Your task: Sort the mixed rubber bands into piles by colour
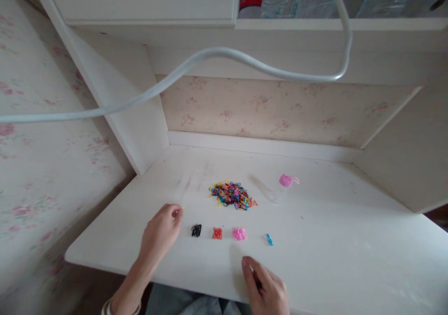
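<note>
So from my remote seat I've got the left hand (161,231) left of centre in the frame, thumb and index tips pinched together. There's a speck of yellow right at the tips, looks like a tiny yellow band (184,207), though it's almost too small to call. The right hand (268,287) is down at the bottom edge, right of centre, thumb and index tips pressed together too; can't tell if anything's tucked in there.

What I'm eyeing is the mixed heap of loom-type rubber bands (233,194) mid-frame on the white desk (332,240). It lies to the right of the left fingertips and a little higher in the frame, long axis running left to right with a slight dip at the right end. The left hand is clearly nearer.

Below the heap there's a row: black bands (196,230), red bands (217,233), pink bands (240,233), then a slim blue bit (269,239), slanting down-right, nearer my right hand. A pink-lidded clear container (286,180) sits upper right of the heap.
</note>
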The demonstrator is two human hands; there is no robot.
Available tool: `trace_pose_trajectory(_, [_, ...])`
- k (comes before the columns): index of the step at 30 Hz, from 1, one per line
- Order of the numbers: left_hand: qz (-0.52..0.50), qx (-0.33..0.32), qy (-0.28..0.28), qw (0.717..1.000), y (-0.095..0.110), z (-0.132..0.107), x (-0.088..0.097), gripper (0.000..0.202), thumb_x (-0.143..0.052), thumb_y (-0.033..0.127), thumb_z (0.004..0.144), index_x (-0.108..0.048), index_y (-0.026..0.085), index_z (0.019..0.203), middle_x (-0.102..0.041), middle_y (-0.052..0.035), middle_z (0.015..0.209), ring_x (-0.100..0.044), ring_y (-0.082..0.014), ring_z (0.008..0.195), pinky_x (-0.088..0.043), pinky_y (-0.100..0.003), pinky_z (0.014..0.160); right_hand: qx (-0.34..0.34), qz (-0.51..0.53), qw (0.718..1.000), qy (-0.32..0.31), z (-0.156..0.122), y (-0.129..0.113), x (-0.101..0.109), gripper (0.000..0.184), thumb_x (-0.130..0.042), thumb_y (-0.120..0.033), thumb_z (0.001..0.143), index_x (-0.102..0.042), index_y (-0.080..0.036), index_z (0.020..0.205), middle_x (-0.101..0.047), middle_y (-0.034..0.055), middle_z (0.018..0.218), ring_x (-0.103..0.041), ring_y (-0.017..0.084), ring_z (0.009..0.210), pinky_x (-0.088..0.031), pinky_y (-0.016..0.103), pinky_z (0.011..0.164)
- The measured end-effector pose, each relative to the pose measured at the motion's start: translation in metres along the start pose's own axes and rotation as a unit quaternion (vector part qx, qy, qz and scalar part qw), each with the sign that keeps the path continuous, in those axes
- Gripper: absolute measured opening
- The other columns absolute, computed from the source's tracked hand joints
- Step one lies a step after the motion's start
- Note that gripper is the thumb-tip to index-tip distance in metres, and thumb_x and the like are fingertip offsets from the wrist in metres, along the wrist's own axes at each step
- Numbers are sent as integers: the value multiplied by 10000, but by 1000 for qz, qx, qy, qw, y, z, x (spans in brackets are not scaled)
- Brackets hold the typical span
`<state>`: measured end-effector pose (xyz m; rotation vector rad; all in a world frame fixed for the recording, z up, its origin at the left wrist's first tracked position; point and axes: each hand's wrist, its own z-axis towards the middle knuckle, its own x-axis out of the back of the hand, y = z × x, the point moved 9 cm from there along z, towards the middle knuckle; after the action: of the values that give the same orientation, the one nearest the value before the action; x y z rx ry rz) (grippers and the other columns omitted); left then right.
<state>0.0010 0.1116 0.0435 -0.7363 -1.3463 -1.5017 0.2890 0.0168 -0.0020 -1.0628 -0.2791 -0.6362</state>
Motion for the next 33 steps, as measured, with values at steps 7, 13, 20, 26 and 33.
trace_pose_trajectory(7, [31, 86, -80, 993, -79, -5, -8, 279, -406, 406, 850, -621, 232, 892, -679, -31, 949, -627, -193, 839, -405, -272, 695, -26, -14, 1000, -4, 1, 3, -2, 314, -479, -419, 880, -704, -202, 854, -662, 31, 628, -612, 103, 520, -450, 145, 524])
trace_pose_trajectory(13, [-9, 75, -107, 991, -74, -11, -25, 300, -416, 439, 844, -647, 250, 881, -696, -28, 933, -637, -181, 823, -409, -251, 686, -73, -2, 997, -5, -1, 10, -5, 366, -481, -487, 855, -716, -209, 823, -618, 17, 566, -558, 104, 474, -427, 165, 508])
trace_pose_trajectory(20, [-38, 57, -61, 996, -78, -12, -23, 351, -411, 484, 850, -662, 245, 908, -713, -31, 924, -659, -176, 814, -442, -222, 660, -200, 38, 978, -51, 20, 28, 6, 455, -470, -558, 831, -700, -165, 851, -529, -13, 504, -449, 102, 445, -306, 188, 410])
trace_pose_trajectory(26, [-63, 44, 52, 996, -78, -25, -9, 361, -431, 501, 845, -644, 218, 920, -703, -15, 826, -634, -145, 667, -460, -214, 622, -156, -129, 967, -152, 85, 2, -1, 327, -431, -461, 872, -691, -265, 892, -577, -22, 543, -521, 118, 500, -340, 207, 518])
trace_pose_trajectory(33, [-114, 2, 149, 982, -74, -40, 8, 328, -458, 474, 849, -639, 200, 857, -677, -10, 735, -610, -121, 611, -469, -194, 602, -128, -361, 898, -218, 125, 14, -45, 323, -361, -409, 893, -656, -341, 1006, -692, 52, 836, -646, 219, 744, -416, 288, 622])
